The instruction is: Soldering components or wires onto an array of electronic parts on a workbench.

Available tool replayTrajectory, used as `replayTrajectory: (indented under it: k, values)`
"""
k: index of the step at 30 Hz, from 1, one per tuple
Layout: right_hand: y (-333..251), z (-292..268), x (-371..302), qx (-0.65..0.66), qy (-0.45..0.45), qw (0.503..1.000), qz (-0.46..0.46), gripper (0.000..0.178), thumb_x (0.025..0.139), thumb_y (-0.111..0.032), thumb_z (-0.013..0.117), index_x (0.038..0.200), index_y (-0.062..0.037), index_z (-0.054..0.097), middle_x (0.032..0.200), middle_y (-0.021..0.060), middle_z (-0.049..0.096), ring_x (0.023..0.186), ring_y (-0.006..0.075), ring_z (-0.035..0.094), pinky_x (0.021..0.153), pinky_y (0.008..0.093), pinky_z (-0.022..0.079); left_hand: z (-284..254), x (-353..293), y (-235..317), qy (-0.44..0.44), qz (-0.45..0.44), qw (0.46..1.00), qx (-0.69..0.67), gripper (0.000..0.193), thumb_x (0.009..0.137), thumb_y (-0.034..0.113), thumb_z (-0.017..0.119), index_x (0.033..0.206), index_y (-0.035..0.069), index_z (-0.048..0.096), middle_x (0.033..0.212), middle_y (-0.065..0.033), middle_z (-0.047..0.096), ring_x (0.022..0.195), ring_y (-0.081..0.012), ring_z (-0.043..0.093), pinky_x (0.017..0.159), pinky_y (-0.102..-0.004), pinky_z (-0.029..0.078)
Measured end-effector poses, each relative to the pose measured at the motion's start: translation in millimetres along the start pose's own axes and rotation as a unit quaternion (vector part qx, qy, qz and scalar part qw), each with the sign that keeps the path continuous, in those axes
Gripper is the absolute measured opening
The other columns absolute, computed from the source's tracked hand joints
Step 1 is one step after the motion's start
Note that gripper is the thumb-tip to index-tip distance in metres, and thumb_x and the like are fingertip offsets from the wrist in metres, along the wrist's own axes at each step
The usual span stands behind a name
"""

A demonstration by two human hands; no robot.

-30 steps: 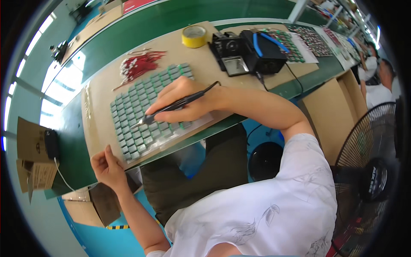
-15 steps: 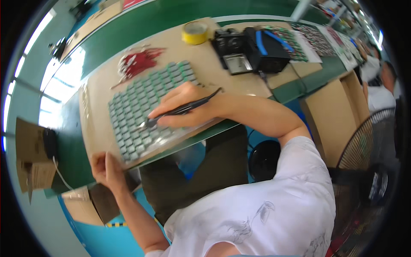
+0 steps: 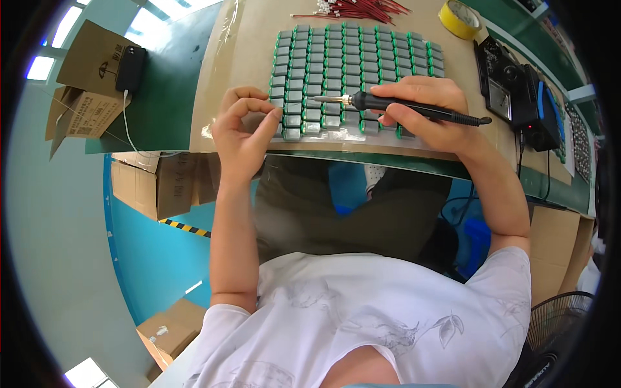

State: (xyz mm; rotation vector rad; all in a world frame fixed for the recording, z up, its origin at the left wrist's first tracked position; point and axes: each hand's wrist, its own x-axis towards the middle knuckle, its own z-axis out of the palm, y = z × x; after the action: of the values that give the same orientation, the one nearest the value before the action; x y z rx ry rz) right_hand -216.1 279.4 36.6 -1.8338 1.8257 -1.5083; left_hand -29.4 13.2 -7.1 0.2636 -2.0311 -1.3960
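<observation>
My right hand is closed around the black handle of a soldering iron. Its metal tip points left, over the near left part of a grid of small grey blocks with green edges. Whether the tip touches a block, I cannot tell. At the grid's near left corner is my left hand, fingers curled and thumb and forefinger pressed together. What they may pinch is too small to make out. The grid lies on a brown board on the green table.
Beyond the grid lies a bundle of red wires with white ends. At right are a yellow tape roll and a black soldering station with blue-handled pliers. A phone leans on an open carton at left.
The view has swung round. My left hand has moved from the board's near left edge to the grid's corner, fingertips together. My right hand still holds the soldering iron over the blocks.
</observation>
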Motion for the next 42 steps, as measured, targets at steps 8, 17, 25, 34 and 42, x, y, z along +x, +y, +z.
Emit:
replayTrajectory:
  k: [8, 17, 25, 34, 42]
  values:
    - [0.9, -3.8, -0.5, -0.020, -0.041, 0.999, 0.004, 0.032, 0.093, -0.002, 0.068, 0.123, 0.0071, 0.072, 0.087, 0.0146, 0.076, 0.075, 0.0199, 0.074, 0.068, 0.0303, 0.057, 0.5, 3.1, 4.3, -0.038, 0.028, 0.998, 0.049, 0.008, 0.077, -0.001, 0.078, 0.084, -0.004, 0.075, 0.118, -0.0122, 0.070, 0.107, -0.0225, 0.064, 0.100, -0.0357, 0.050]
    - [-0.7, -2.8, -0.4, -0.023, -0.046, 0.999, 0.008, 0.032, 0.092, -0.003, 0.069, 0.122, 0.0068, 0.073, 0.085, 0.0138, 0.076, 0.074, 0.0195, 0.073, 0.067, 0.0300, 0.056, 1.6, 1.8, 5.4, -0.038, 0.014, 0.999, 0.036, 0.008, 0.076, -0.001, 0.079, 0.083, -0.003, 0.075, 0.118, -0.0111, 0.070, 0.106, -0.0224, 0.064, 0.097, -0.0353, 0.050]
    - [0.1, -2.7, -0.8, -0.032, -0.049, 0.998, 0.005, 0.033, 0.089, -0.003, 0.072, 0.121, 0.0063, 0.074, 0.086, 0.0145, 0.076, 0.075, 0.0202, 0.073, 0.067, 0.0302, 0.056, 2.2, 1.9, 5.8, -0.040, 0.020, 0.998, 0.053, 0.008, 0.076, -0.001, 0.079, 0.083, -0.003, 0.076, 0.118, -0.0104, 0.071, 0.106, -0.0218, 0.064, 0.096, -0.0349, 0.051]
    - [1.5, 0.6, -1.1, -0.038, -0.036, 0.999, -0.006, 0.036, 0.085, -0.003, 0.077, 0.120, 0.0042, 0.075, 0.086, 0.0153, 0.074, 0.072, 0.0209, 0.070, 0.064, 0.0315, 0.054, 2.6, 2.2, 5.8, -0.041, 0.018, 0.997, 0.056, 0.008, 0.076, -0.001, 0.080, 0.084, -0.003, 0.077, 0.118, -0.0103, 0.071, 0.105, -0.0212, 0.063, 0.095, -0.0341, 0.051]
    - [-0.9, -1.4, -3.8, -0.027, -0.029, 0.999, -0.016, 0.032, 0.088, -0.005, 0.077, 0.120, 0.0025, 0.075, 0.091, 0.0160, 0.075, 0.077, 0.0255, 0.071, 0.069, 0.0337, 0.055, 6.2, 2.1, 15.5, -0.050, 0.019, 0.997, 0.060, 0.010, 0.076, 0.000, 0.081, 0.084, -0.003, 0.076, 0.118, -0.0112, 0.071, 0.105, -0.0222, 0.064, 0.095, -0.0350, 0.050]
